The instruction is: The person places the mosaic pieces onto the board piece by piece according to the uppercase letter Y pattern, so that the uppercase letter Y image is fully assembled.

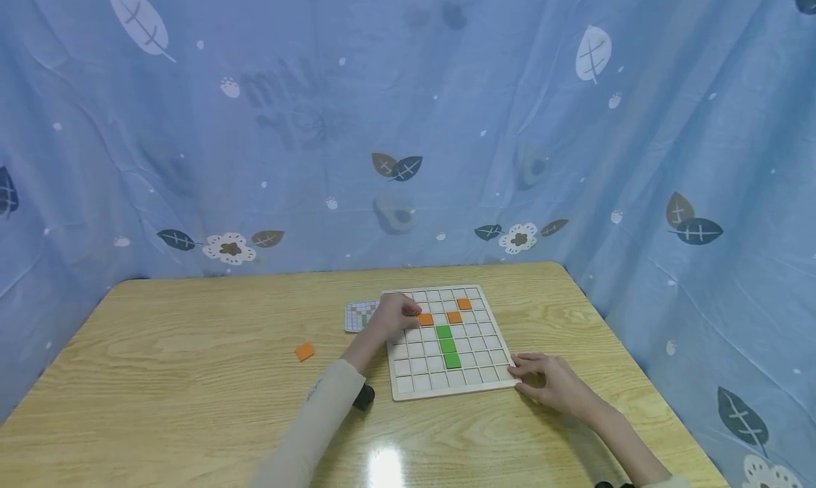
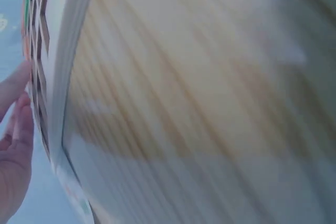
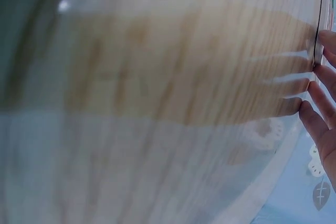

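Observation:
A pale square grid board (image 1: 408,394) lies on the wooden table. On it, green tiles (image 1: 448,345) form a column, with orange tiles (image 1: 464,304) to the upper right. My left hand (image 1: 392,314) reaches over the board's upper left part. Its bent fingertips are beside another orange tile (image 1: 425,319); whether they pinch a tile is hidden. The left wrist view catches the fingers (image 2: 18,135) at its left edge, beside the board. My right hand (image 1: 554,383) touches the board's near right corner with extended, spread fingers (image 3: 315,124).
A small printed pattern card (image 1: 354,318) lies left of the board, partly behind my left hand. One loose orange tile (image 1: 304,351) sits farther left on the table (image 1: 191,375). A blue patterned curtain (image 1: 306,155) hangs behind the table and along its right side.

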